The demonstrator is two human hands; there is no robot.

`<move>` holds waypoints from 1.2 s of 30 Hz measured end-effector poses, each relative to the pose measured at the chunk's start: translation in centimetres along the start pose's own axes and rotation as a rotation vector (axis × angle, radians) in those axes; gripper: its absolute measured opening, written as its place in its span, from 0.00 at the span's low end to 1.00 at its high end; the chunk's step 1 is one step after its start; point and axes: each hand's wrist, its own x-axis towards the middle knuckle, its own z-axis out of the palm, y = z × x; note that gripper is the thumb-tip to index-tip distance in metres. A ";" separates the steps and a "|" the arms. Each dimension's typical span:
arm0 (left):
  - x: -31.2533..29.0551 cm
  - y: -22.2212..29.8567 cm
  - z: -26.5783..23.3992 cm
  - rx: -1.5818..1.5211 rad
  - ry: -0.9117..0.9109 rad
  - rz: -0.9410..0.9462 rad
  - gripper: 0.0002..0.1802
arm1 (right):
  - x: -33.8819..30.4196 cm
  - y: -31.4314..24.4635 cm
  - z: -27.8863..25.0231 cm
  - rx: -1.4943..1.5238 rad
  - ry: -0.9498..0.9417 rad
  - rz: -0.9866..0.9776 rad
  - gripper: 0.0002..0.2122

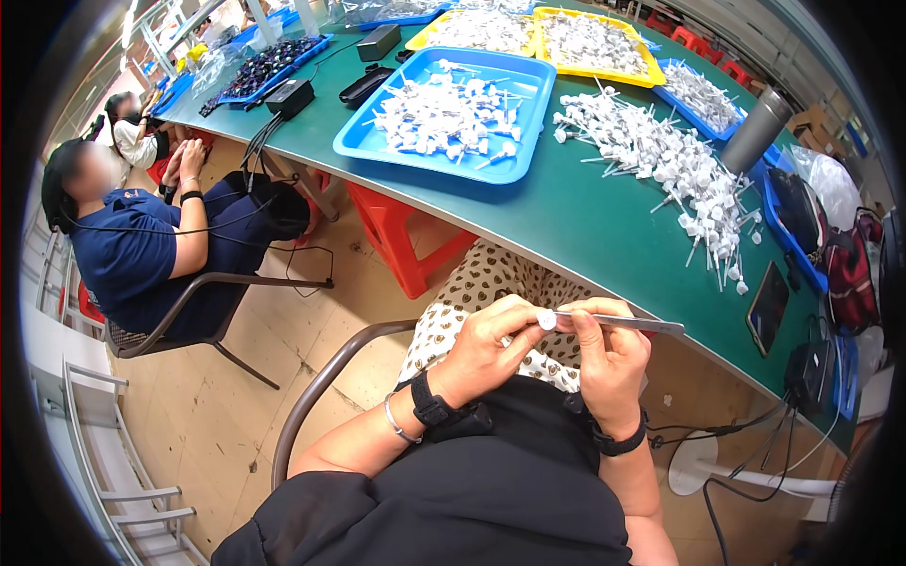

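Over my lap, just off the table's near edge, my left hand [491, 347] pinches a small white plastic piece with a round head [546, 321] between its fingertips. My right hand [610, 363] is closed on a slim flat metal tool [646, 324], whose narrow end reaches the white piece and whose wider end sticks out to the right. Whether it is tweezers or a blade I cannot make out. Similar white stemmed pieces lie in a loose heap [661, 156] on the green table [576, 226] and in a blue tray [347, 141] ahead of me.
Yellow trays [658, 77] of white pieces stand farther back. At right are a grey cylinder bottle [758, 130], a phone [768, 308] and cables. A black box [290, 97] lies left. Under the table is a red stool [401, 241]. A seated person [142, 241] is at left.
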 end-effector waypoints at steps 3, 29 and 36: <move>0.0 -0.1 0.0 -0.006 0.002 0.014 0.09 | 0.2 0.1 -0.1 -0.139 -0.045 -0.116 0.03; 0.4 0.2 -0.1 -0.197 -0.095 -0.226 0.11 | 1.1 -0.8 -2.7 0.168 0.039 0.060 0.06; 2.7 -1.1 0.0 -0.376 -0.176 -0.462 0.18 | 1.5 -1.0 -3.5 0.242 0.100 0.052 0.06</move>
